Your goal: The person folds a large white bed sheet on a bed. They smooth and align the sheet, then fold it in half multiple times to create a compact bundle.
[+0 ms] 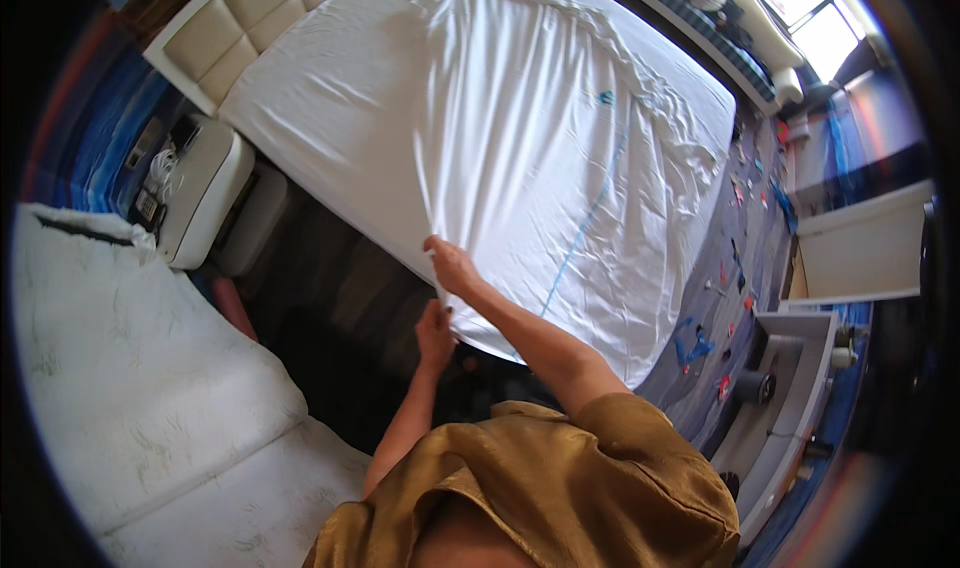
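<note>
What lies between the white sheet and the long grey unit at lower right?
In the head view, greyish floor, strewn with small blue and red items, lies between the white sheet and the grey unit.

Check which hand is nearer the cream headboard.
Right. The right hand, on the white sheet, is back and right of the headboard; the left hand is farther back.

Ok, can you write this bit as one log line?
left hand: holding white sheet | right hand: holding white sheet | white sheet: folds over bed
</note>
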